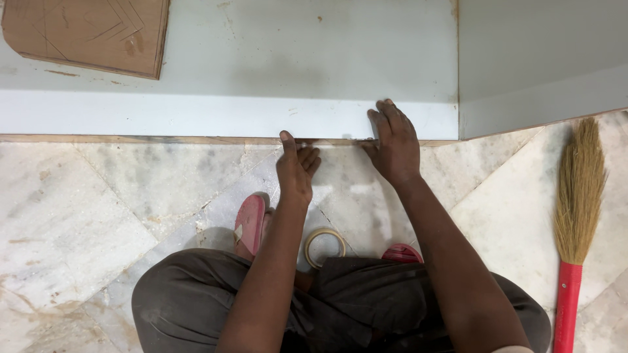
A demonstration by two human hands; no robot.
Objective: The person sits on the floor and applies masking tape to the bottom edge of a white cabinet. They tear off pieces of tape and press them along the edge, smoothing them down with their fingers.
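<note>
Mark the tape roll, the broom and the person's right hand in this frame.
tape roll (324, 246), head view, on its ring near the top edge.
broom (579, 189), head view, on the straw bristles.
right hand (394, 142), head view, on the back of the hand.

Panel (229, 117) at the grip: smooth matt white laminate, raw wood edge. Floor (85, 216): polished veined marble. Tape roll (325, 247): paper.

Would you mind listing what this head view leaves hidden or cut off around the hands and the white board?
- What the left hand pinches at the board edge: too small, covered by fingers.
- Edge strip under the right hand: hidden by the palm.
- Tape roll: lower part hidden by the trousers.
- Broom: handle cut off by the bottom frame edge.
- Brown board: cut off at the top.
</note>
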